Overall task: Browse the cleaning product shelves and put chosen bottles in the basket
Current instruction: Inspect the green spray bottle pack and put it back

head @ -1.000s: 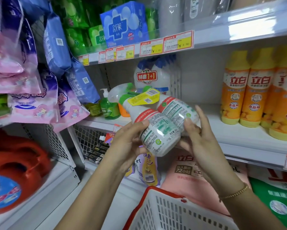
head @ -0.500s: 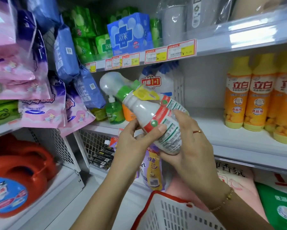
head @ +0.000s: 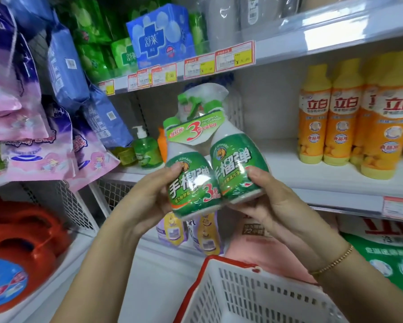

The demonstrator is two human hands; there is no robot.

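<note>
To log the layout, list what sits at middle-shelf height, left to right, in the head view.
From the left: pink packets, green pump bottle, hand-held spray bottle twin pack, yellow bottles.

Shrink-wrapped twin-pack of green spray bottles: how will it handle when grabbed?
Probably slick: the film on the twin-pack glares strongly. Likely moves as one stiff unit, since wrap and card collar bind both bottles. Left hand and right hand both grip its base; the trigger heads up top may snag or tip it.
</note>
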